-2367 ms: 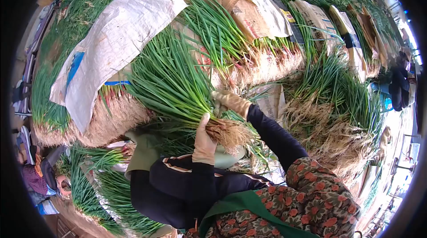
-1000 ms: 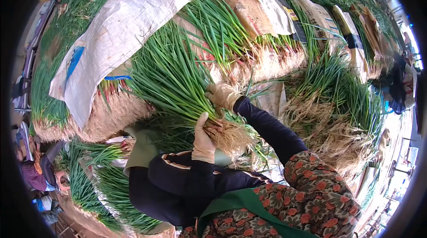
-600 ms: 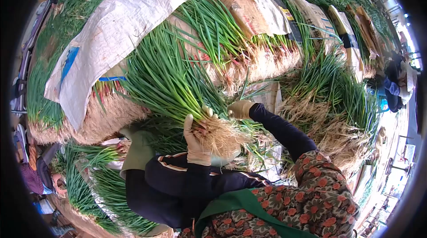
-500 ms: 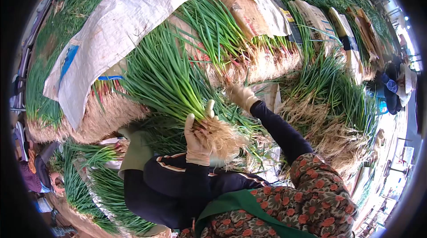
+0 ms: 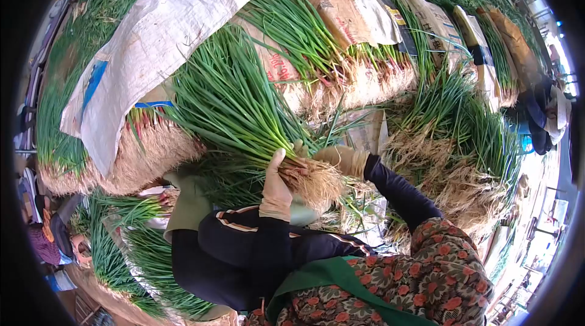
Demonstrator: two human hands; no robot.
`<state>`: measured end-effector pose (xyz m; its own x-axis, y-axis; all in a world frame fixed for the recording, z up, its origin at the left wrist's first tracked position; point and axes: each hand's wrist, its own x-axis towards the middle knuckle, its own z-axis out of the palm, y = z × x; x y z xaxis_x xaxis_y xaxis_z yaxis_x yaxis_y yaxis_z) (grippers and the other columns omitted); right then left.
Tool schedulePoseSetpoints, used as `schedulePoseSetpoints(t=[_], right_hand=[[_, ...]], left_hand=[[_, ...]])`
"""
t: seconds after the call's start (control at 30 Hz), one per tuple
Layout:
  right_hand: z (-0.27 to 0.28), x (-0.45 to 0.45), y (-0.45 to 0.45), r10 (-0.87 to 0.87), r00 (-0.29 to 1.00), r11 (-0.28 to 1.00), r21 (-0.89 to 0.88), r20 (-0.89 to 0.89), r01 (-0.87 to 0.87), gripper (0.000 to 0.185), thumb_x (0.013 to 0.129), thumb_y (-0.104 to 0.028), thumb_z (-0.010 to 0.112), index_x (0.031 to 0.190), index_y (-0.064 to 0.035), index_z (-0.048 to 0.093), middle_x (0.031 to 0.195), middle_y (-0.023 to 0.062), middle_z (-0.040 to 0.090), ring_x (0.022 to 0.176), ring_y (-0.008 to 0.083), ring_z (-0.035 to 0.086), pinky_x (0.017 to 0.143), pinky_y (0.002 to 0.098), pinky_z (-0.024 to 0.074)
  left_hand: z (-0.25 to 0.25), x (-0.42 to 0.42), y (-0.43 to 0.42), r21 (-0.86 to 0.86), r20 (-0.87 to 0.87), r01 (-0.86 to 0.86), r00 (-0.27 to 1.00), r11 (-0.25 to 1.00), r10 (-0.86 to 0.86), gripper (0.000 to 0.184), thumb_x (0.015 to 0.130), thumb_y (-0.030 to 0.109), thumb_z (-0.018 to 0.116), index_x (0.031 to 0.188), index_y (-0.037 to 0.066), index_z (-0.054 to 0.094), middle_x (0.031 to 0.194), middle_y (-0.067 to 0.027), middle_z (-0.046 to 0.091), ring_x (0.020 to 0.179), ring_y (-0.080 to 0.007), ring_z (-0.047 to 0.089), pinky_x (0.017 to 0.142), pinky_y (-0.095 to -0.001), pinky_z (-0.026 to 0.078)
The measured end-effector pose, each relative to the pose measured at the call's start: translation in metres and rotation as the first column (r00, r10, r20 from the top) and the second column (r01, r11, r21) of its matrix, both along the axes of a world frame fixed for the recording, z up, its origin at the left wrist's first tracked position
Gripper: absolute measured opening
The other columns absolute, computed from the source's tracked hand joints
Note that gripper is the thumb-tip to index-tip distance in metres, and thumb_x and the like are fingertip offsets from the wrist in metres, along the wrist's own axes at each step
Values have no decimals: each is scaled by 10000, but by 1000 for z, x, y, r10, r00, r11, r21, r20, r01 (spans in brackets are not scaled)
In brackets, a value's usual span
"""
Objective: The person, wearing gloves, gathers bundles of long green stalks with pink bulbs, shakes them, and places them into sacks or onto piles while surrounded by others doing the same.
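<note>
Left hand point(image 5: 276, 191) clasps the onion bunch point(image 5: 247, 116) mid-frame, right hand point(image 5: 346, 160) beside its roots point(image 5: 320, 184), closure unclear; apparent gathering calls for steady support.

A rooted stack point(image 5: 146, 152) lies on the left, partly under a sack point(image 5: 155, 46). The bundle point(image 5: 244, 113) is central, with a loose pile point(image 5: 463, 173) to its right and sack-covered rows point(image 5: 378, 85) beyond, on the far side.

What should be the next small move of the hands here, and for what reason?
Probably, bring the right hand in to steady the bunch of green stalks just above its roots: the left hand grips there, the long leaves spread far beyond, and the right hand is right beside.
</note>
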<state>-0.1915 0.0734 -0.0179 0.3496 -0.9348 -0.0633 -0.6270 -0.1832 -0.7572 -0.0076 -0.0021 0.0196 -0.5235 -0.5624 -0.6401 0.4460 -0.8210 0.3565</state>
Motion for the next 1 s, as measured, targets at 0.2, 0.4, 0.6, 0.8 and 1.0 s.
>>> schedulePoseSetpoints(t=[0.2, 0.4, 0.6, 0.8, 1.0], right_hand=[[-42, 25, -79, -595, 703, 797, 395, 389, 457, 248, 913, -223, 522, 1018, -7, 584, 748, 35, 590, 665, 105, 572, 562, 231, 469], [-82, 58, -49, -70, 949, 916, 357, -309, 184, 183, 869, -116, 458, 887, -22, 613, 906, 150, 615, 835, 313, 604, 755, 397, 482], [-24, 37, -65, -553, 694, 724, 679, 461, 125, 360, 938, -326, 371, 1082, -40, 537, 806, 54, 584, 598, 129, 552, 536, 259, 448], [-39, 74, -128, -657, 339, 751, 624, 674, 214, 263, 898, -288, 531, 851, -43, 615, 754, 24, 601, 652, 105, 539, 638, 247, 453], [-41, 50, -66, -504, 835, 776, 310, -220, 550, 361, 820, -333, 543, 1019, -34, 581, 833, 201, 640, 805, 330, 632, 725, 411, 488]], left_hand=[[-7, 15, 3, -77, 26, 151, 989, 986, -149, 322, 878, 304, 532, 976, 0, 571, 795, -113, 627, 704, -216, 593, 687, -328, 491], [-1, 19, 1, 32, -352, -94, 931, 995, 100, 373, 893, 333, 495, 1052, -4, 525, 961, -139, 564, 836, -263, 560, 777, -399, 474], [1, 28, -1, 21, -569, -136, 813, 991, 123, 489, 917, 354, 460, 1257, 3, 438, 1021, -183, 542, 850, -254, 586, 748, -408, 513], [14, 35, -5, 29, -530, -102, 842, 994, 102, 473, 880, 354, 516, 1222, 30, 467, 993, -118, 607, 837, -249, 572, 735, -435, 485], [12, 66, -19, 98, -831, 12, 550, 995, 76, 443, 863, 328, 577, 1218, 80, 480, 892, 73, 597, 716, -42, 486, 761, -259, 378]])
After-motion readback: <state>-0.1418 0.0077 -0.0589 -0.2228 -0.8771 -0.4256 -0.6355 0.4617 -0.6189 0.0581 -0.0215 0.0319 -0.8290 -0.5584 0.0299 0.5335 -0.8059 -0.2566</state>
